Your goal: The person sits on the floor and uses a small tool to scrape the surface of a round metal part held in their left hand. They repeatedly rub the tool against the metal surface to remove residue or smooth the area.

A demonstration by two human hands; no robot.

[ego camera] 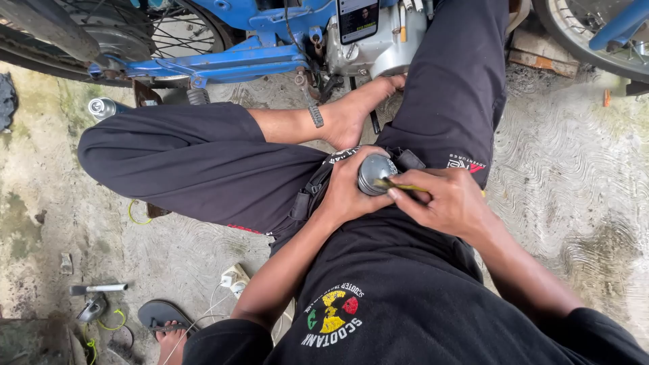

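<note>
My left hand [346, 192] grips a round grey metal part [374, 173] over my lap. My right hand [446, 201] pinches a thin yellow-handled tool [400, 185] and holds its tip against the part's rim. I sit cross-legged in black trousers [189, 162] and a black shirt, with my bare foot [351, 111] stretched toward a blue motorbike [230, 57]. The far side of the metal part is hidden by my fingers.
The motorbike's silver engine case [385, 44] and a phone [357, 19] sit just ahead. A wheel [588, 34] is at the top right. On the concrete floor at the left lie a spray can [103, 107], a metal tool [98, 288], a sandal [162, 315] and a white plug [235, 278].
</note>
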